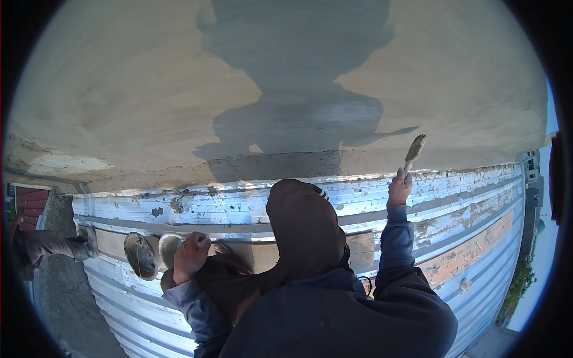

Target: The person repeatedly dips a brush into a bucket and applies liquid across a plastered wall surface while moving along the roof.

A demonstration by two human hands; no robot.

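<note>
Right hand (399,190): raised, fist closed round a brush (413,152), bristles up against the wall's (149,89) lower edge.
Left hand (191,256): down at the plank (262,253), fingers curled on the rim of a small bowl (169,247); second, dirtier bowl (141,256) just beside it, toward the plank's left end.
Risk: judging by the tilt, either bowl could slide off the plank down the roofing (477,203); wet brush likely to drip on the sleeve.
Surface: grey plastered wall, smooth, shadow across the middle; below it white-streaked corrugated sheets, rust showing at the right.
Room: outdoors, high up; a boot (54,244) at the plank's far left, buildings and trees far right.
</note>
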